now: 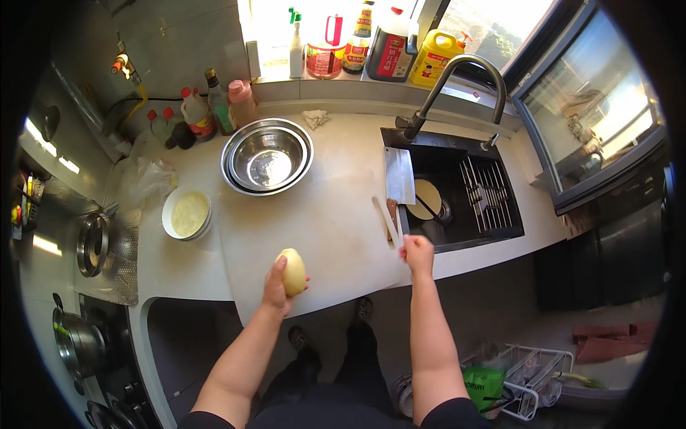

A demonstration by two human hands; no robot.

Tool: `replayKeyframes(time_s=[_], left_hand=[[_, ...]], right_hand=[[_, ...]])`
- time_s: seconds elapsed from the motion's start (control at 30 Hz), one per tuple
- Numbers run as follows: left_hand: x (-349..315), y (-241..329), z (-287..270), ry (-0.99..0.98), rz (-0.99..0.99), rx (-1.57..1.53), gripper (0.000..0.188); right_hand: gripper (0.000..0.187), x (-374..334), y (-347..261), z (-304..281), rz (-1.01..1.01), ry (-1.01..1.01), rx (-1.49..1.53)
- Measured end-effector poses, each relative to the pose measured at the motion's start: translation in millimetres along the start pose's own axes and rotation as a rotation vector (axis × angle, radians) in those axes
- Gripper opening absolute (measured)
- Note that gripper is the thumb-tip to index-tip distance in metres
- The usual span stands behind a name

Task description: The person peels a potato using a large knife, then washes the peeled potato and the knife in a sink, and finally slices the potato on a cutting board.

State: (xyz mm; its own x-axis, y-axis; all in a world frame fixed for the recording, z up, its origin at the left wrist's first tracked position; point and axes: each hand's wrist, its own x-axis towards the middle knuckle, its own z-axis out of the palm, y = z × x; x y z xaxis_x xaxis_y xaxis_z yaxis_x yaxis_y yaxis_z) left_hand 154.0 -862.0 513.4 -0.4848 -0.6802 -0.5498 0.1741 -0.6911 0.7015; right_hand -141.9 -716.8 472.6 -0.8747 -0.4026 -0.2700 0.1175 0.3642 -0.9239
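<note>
Sunlit kitchen counter (168,268), and the pale oval vegetable (294,273) sits in your left hand (276,292)!
Likely firm, lightish, maybe slick: your half-open clasp round its broad middle suits, near the front edge; your right hand (417,254) curls tight by a slim white tool (386,222), grip unclear.

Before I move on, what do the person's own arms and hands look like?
The left forearm and right forearm are bare below short, dark, plain-looking sleeves. The left hand and right hand wear no gloves. No watch or bracelet shows; rings are too small to tell.
</note>
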Motion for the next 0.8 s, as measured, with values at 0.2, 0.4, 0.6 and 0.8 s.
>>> replayKeyframes(time_s=[0.2, 0.4, 0.6, 0.8], left_hand=[[17.3, -44.2, 65.6, 0.078, -0.128, 0.08, 0.054], [-10.9, -69.2, 104.8, 0.092, -0.427, -0.119, 0.053], [-8.0, -84.1, 97.7, 0.108, -0.337, -0.194, 0.056], [-14.7, -82.5, 102.2, 0.095, -0.335, -0.251, 0.054]], right_hand=[[0.046, 83.8, -28.8, 28.1, -0.003, 0.053, -0.623], [0.052, 112.9, -55.1, 34.3, 0.125, -0.249, -0.768], [0.056, 120.0, -46.7, 38.5, 0.051, -0.235, -0.854], [0.043, 119.5, -64.2, 38.1, 0.017, -0.251, -0.914]])
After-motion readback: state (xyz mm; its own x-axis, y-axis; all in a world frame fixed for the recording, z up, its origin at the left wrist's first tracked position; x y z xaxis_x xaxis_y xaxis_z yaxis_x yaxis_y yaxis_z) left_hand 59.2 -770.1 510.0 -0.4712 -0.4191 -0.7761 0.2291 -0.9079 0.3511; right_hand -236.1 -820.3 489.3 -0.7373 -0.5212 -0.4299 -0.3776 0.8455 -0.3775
